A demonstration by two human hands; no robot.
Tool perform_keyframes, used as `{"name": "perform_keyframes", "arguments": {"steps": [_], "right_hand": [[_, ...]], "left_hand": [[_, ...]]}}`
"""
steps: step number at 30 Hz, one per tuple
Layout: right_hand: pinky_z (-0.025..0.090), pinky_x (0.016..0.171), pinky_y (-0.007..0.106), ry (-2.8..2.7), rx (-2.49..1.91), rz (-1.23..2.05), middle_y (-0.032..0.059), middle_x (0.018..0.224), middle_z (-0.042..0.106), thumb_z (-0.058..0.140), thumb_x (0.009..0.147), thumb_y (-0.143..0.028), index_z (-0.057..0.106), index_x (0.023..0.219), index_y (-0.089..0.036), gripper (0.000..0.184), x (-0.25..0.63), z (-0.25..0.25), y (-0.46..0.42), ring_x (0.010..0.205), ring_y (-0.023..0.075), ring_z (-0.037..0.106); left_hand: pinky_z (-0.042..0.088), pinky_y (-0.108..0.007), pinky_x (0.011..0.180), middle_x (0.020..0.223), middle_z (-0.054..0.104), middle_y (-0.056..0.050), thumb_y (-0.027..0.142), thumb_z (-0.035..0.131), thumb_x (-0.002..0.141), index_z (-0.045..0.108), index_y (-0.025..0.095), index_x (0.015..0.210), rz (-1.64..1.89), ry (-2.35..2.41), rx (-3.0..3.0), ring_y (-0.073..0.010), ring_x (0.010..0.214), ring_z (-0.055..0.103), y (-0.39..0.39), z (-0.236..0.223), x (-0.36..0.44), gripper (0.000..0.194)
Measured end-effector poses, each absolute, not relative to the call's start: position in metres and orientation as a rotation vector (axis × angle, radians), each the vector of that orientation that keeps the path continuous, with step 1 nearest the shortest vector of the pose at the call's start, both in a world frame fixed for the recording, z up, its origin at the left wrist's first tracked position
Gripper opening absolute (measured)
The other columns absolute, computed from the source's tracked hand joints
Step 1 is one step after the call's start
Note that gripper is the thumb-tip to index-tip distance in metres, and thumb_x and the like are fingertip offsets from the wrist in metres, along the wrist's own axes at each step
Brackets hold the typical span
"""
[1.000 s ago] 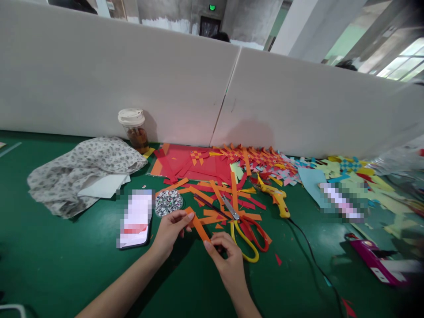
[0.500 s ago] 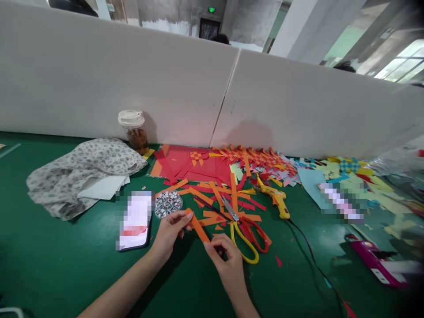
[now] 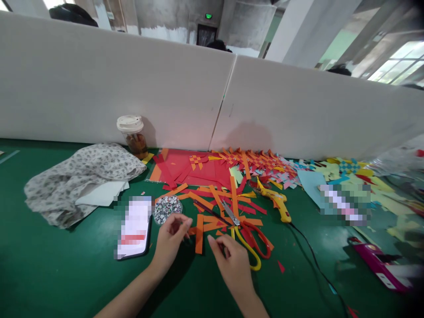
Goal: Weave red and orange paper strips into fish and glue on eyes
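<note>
An orange paper strip (image 3: 199, 240) lies upright in the view between my two hands, crossing other strips. My left hand (image 3: 172, 234) hovers at its left, fingers loosely curled and nothing visible between them. My right hand (image 3: 230, 254) is at its right, thumb stretched towards the strip, a small gap between them; its other fingers are bent and partly hidden. Scissors (image 3: 236, 221) with one yellow and one red handle lie just beyond my right hand, with a dark slim stick (image 3: 208, 210) beside the blades. A round clear case of small googly eyes (image 3: 167, 207) sits behind my left hand.
A phone (image 3: 135, 227) lies left, near a patterned cloth (image 3: 82, 176) and a lidded cup (image 3: 132, 137). A yellow glue gun (image 3: 276, 201) with a cord is right of the scissors. Woven orange-red paper pieces (image 3: 258, 160) line the white partition (image 3: 132, 79). A magenta device (image 3: 377, 263) lies far right.
Both hands have let go of the orange strip, which was stretched slantwise between them. It now lies nearly straight between the hands. The view has tilted slightly.
</note>
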State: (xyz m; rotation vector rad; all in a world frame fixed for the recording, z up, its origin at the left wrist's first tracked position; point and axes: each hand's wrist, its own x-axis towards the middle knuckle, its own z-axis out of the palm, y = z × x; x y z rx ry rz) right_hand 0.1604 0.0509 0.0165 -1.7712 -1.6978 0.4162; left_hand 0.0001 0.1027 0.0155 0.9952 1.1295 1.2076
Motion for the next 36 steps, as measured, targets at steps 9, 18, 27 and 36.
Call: {"name": "perform_keyframes", "arguments": {"steps": [9,18,27,36], "right_hand": [[0.031,0.051,0.025,-1.86,-1.904,0.028,0.0038,0.07,0.06,0.048,0.082,-0.037,0.058,0.067,-0.021,0.024,0.2,0.044,0.152,0.067,0.0163,0.053],[0.032,0.054,0.024,-1.865,-1.858,0.177,0.0014,0.062,0.06,0.064,0.069,-0.037,0.056,0.057,-0.021,0.022,0.197,0.029,0.215,0.064,0.0161,0.055],[0.044,0.064,0.028,-1.558,-1.634,0.277,0.0057,0.075,0.063,0.051,0.077,-0.044,0.059,0.081,-0.017,0.028,0.206,0.061,0.205,0.067,0.0167,0.056],[0.047,0.054,0.021,-1.679,-1.432,0.603,-0.0002,0.069,0.064,0.056,0.078,-0.04,0.057,0.08,-0.019,0.021,0.149,0.058,0.135,0.061,0.012,0.061]], "left_hand": [[0.039,-0.019,0.044,0.049,0.052,0.003,0.039,0.058,0.077,0.054,0.016,0.055,1.129,1.095,1.027,-0.0085,0.043,0.047,0.101,0.015,0.0,0.032],[0.037,-0.018,0.044,0.051,0.052,0.003,0.038,0.06,0.076,0.054,0.016,0.055,1.136,1.117,0.989,-0.0075,0.043,0.045,0.104,0.014,0.001,0.032],[0.035,-0.018,0.044,0.052,0.051,0.004,0.038,0.059,0.077,0.052,0.016,0.055,1.122,1.107,0.998,-0.007,0.043,0.044,0.101,0.012,0.001,0.032],[0.039,-0.02,0.041,0.084,0.066,-0.005,0.038,0.071,0.065,0.06,0.015,0.094,1.048,1.058,0.979,-0.0085,0.044,0.052,0.101,0.013,0.005,0.039]]}}
